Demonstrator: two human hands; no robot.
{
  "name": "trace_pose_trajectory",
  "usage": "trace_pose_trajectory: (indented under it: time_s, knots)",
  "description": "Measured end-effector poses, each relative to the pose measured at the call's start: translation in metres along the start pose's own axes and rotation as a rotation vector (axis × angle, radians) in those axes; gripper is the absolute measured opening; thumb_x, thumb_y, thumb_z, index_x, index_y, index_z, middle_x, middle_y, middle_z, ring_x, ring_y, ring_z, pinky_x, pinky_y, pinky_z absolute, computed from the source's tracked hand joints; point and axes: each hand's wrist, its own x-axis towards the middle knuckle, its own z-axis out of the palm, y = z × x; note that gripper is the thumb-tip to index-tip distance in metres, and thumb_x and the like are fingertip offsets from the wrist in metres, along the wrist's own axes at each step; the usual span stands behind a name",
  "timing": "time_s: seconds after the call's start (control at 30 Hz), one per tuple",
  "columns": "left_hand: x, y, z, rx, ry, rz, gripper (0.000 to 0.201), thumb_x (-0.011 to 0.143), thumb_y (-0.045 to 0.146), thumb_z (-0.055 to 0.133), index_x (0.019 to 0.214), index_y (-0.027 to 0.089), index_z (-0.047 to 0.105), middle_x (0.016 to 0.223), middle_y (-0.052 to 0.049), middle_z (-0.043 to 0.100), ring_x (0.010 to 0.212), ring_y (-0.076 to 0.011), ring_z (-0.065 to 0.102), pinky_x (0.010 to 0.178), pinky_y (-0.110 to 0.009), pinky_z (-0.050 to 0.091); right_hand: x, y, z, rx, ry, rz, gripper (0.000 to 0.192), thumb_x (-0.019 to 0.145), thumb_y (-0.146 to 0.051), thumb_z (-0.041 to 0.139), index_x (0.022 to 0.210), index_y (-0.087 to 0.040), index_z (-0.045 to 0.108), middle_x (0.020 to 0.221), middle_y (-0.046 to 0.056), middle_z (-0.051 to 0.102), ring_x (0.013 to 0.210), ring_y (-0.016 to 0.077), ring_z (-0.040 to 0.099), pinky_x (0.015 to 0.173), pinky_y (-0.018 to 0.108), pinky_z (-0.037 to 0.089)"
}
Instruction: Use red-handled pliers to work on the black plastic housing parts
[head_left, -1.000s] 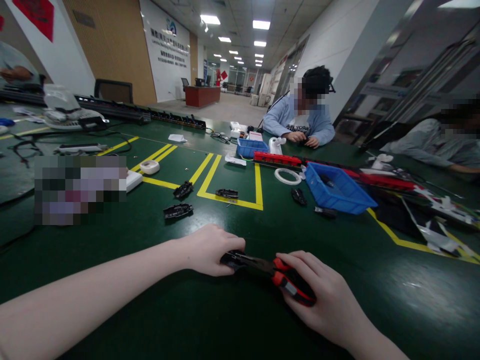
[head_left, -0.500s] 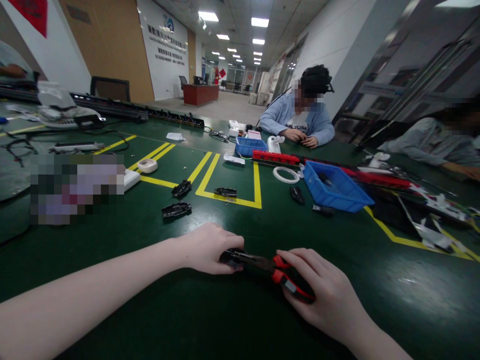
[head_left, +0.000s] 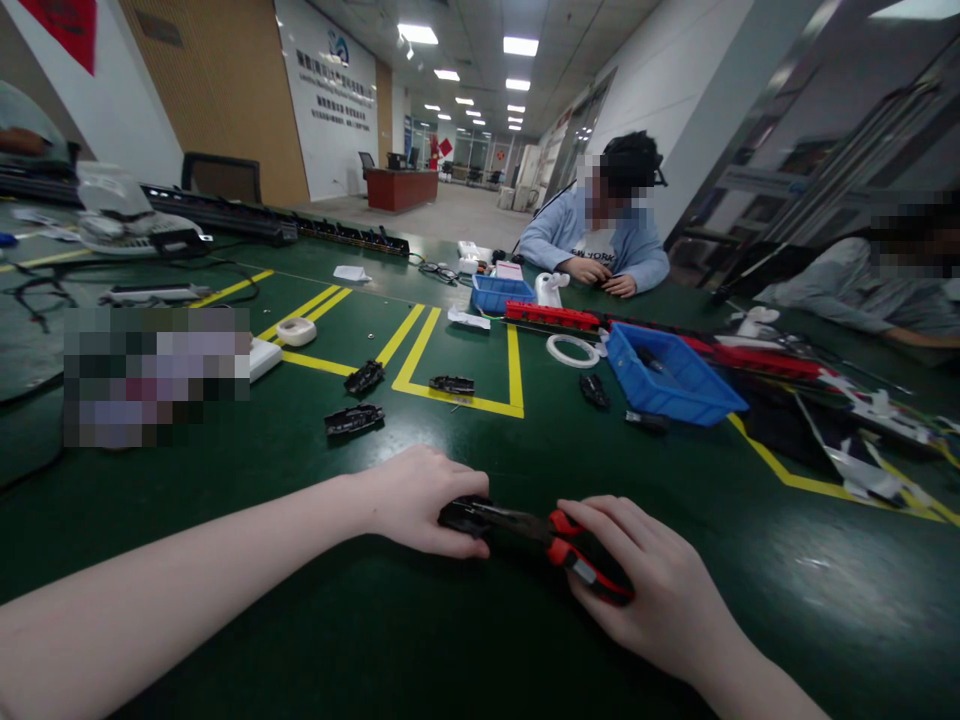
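Near the bench's near edge, a small black part is clamped under the left hand. Red-handled pliers are gripped by the right hand, their nose set against the part. Three loose black parts are scattered farther in, a blue bin toward the right edge.

Across the table from me, the far person's white shirt reads "NEW YORK". The far white wall sign carries a logo and lines too small to read.
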Motion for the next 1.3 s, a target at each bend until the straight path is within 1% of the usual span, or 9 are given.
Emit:
trace_pose_trajectory:
  time_s: [0.2,0.4,0.5,0.73,0.87,1.07,1.3]
  knots:
    - [0.0004,0.0012,-0.0018,0.009,-0.010,-0.006,0.039,0.086,0.058,0.061,0.093,0.019,0.055,0.080,0.001,0.064,0.064,-0.0140,0.060,0.054,-0.024,0.037,0.0002,0.0018,0.0006,0.003,-0.002,0.005,0.048,0.079,-0.024,0.058,0.127,-0.021,0.055,0.108,0.010,0.066,0.090,0.0221,0.066,0.075,0.035,0.056]
    - [0.0013,0.0020,-0.0024,0.022,-0.014,-0.018,0.038,0.088,0.057,0.060,0.093,0.019,0.056,0.079,0.002,0.064,0.063,-0.0136,0.060,0.057,-0.025,0.039,0.0001,0.0020,0.0010,0.026,-0.012,0.028,0.048,0.079,-0.024,0.058,0.128,-0.022,0.053,0.110,0.010,0.066,0.092,0.0230,0.065,0.077,0.036,0.057]
    - [0.0013,0.0014,-0.0012,0.035,-0.002,-0.021,0.038,0.088,0.057,0.059,0.093,0.019,0.056,0.078,0.002,0.064,0.062,-0.0135,0.059,0.056,-0.025,0.038,0.0001,0.0012,0.0009,0.023,-0.019,0.029,0.048,0.081,-0.023,0.058,0.128,-0.022,0.052,0.111,0.010,0.065,0.093,0.0227,0.065,0.077,0.036,0.057]
    - [0.0004,0.0021,-0.0006,0.027,0.007,-0.032,0.037,0.089,0.056,0.058,0.092,0.019,0.055,0.077,0.002,0.064,0.063,-0.0141,0.059,0.055,-0.024,0.037,0.0022,-0.0007,0.0010,-0.006,0.007,0.045,0.047,0.080,-0.023,0.059,0.126,-0.023,0.054,0.110,0.009,0.066,0.094,0.0235,0.065,0.080,0.039,0.056]
    - [0.0007,0.0021,-0.0006,0.026,0.004,-0.043,0.037,0.090,0.056,0.058,0.091,0.019,0.056,0.076,0.002,0.064,0.063,-0.0141,0.059,0.054,-0.023,0.036,0.0023,-0.0012,0.0006,-0.031,0.038,0.054,0.046,0.080,-0.023,0.059,0.126,-0.022,0.056,0.111,0.009,0.067,0.094,0.0239,0.065,0.079,0.039,0.055]
    - [0.0013,0.0004,0.0005,0.034,-0.001,-0.045,0.038,0.089,0.057,0.057,0.090,0.019,0.056,0.077,0.001,0.064,0.061,-0.0135,0.059,0.053,-0.024,0.036,0.0029,-0.0015,-0.0007,-0.066,0.062,0.029,0.046,0.080,-0.025,0.060,0.126,-0.021,0.057,0.110,0.010,0.068,0.094,0.0239,0.065,0.077,0.038,0.054]
    - [0.0008,0.0008,0.0011,0.033,-0.002,-0.053,0.038,0.089,0.057,0.057,0.090,0.019,0.056,0.077,0.001,0.065,0.062,-0.0137,0.059,0.054,-0.023,0.036,0.0023,-0.0033,-0.0006,-0.074,0.075,0.006,0.047,0.082,-0.024,0.059,0.129,-0.019,0.054,0.111,0.010,0.066,0.094,0.0234,0.064,0.078,0.038,0.055]
